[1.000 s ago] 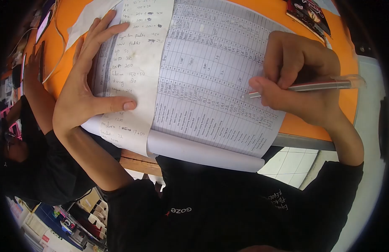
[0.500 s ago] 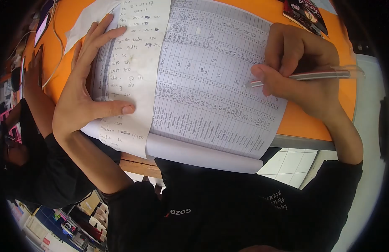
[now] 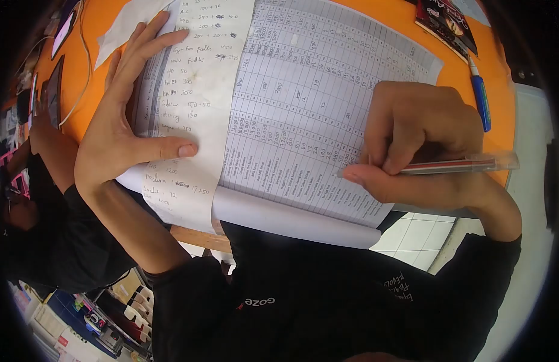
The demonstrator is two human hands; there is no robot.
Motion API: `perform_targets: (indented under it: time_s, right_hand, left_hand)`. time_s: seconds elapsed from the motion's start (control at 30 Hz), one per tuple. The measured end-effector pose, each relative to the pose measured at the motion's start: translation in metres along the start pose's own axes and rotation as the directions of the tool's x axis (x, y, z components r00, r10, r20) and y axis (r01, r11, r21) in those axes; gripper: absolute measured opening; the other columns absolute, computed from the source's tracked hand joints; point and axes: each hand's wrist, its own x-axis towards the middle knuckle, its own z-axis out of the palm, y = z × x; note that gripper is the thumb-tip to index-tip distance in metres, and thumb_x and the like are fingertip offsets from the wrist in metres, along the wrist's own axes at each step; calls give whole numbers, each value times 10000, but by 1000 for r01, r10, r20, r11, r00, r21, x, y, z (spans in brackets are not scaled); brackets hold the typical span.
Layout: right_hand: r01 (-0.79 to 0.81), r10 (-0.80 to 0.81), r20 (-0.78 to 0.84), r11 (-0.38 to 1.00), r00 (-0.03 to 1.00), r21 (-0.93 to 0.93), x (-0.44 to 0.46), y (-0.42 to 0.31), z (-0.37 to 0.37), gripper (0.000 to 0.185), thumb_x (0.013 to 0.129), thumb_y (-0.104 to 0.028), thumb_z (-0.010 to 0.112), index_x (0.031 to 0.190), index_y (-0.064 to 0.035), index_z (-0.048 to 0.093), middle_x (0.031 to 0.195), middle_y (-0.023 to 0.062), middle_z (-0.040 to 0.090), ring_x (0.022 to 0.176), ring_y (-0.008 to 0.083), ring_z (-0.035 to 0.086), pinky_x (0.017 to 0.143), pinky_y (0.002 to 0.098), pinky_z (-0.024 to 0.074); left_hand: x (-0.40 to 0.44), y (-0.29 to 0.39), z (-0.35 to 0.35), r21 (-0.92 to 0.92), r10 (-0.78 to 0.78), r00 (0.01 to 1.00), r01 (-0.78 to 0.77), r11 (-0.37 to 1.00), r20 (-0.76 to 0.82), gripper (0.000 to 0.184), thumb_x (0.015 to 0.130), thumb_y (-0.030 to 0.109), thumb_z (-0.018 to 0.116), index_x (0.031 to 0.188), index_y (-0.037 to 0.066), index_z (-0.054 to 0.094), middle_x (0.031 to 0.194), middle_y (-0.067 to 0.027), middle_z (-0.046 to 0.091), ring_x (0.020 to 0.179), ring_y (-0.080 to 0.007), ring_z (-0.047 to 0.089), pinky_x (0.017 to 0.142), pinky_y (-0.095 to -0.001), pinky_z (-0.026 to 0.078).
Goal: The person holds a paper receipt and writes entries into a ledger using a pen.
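Note:
My right hand (image 3: 421,142) is closed around a pen (image 3: 454,163) with a clear barrel and a reddish core. Its tip points at the printed item names on a ruled table sheet (image 3: 279,102), whose columns carry handwritten numbers. Across the sheet's left part lies a narrow handwritten list (image 3: 198,114). My left hand (image 3: 125,120) rests spread over that list, thumb on its middle and fingers near its upper left edge. At the bottom the paper curls into a roll (image 3: 291,224) over the table edge.
A blue pen (image 3: 481,99) and a dark printed booklet (image 3: 446,24) lie at the upper right of the orange table (image 3: 80,108). A white cable (image 3: 80,66) runs down the left side. Another person in a black sleeve (image 3: 74,241) sits at the left.
My right hand has moved down and slightly left with the pen, from the number columns to the printed names. The blue pen now shows. My left hand stays on the list.

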Motion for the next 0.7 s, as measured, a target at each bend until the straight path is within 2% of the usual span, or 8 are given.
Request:
perform_targets:
  time_s: [0.27, 0.47, 0.7]
  right_hand:
    - [-12, 12, -28, 1000, 1000, 2, 0, 2, -1, 462, 803, -4, 988, 723, -165, 562, 770, 45, 701, 663, 105, 732, 559, 195, 460]
    - [-31, 30, -48, 999, 998, -35, 2, 3, -7, 455, 805, -20, 982, 718, -163, 559, 772, 42, 700, 631, 89, 681, 551, 210, 424]
    - [-77, 67, -139, 995, 988, -67, 0, 9, -12, 453, 833, -19, 959, 728, -153, 539, 788, 50, 679, 631, 75, 671, 563, 222, 432]
  left_hand:
    - [-1, -1, -1, -4, 4, 1000, -4, 1000, -1, 1296, 451, 545, 1004, 1637, 223, 589, 1823, -147, 363, 1715, -376, 231, 1398, -531, 125]
    - [-1, -1, -3, 1, -11, 1000, 11, 1000, 8, 1305, 449, 556, 1011, 1638, 227, 587, 1827, -150, 354, 1717, -374, 226, 1400, -530, 116]
    - [-1, -3, -2, 16, 7, 1000, -7, 1000, -3, 1285, 462, 586, 1000, 1631, 242, 594, 1831, -136, 353, 1717, -374, 222, 1399, -548, 105]
